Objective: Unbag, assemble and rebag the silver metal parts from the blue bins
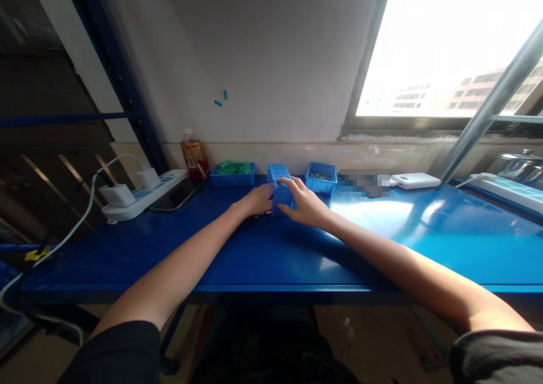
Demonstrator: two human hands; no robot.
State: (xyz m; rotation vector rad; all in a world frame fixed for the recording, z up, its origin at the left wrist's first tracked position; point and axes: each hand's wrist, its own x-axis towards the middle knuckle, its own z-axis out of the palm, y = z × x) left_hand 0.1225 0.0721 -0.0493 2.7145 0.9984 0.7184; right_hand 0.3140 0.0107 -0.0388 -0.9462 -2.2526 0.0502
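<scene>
A small blue plastic bin [278,196] is tipped onto its side near the middle of the table. My right hand [309,203] grips it from the right, thumb low and fingers over the upper edge. On the other side, my left hand [257,199] reaches to the bin, and its fingertips are hidden there, so I cannot tell what they hold. Some small pieces [265,213], too small to name, lie beneath the left hand. Behind and to the right stands another blue bin [323,187] with small dark metallic parts. A third blue bin [233,179], at the back left, contains green plastic packaging.
The blue table [237,259] runs along a wall. Left are a power strip [139,200] with chargers and cables, a phone [177,195] and a drink bottle [194,155]. At right sit a blurred patch, a white power bank [416,181], another power strip [509,192] and a metal pot [526,166].
</scene>
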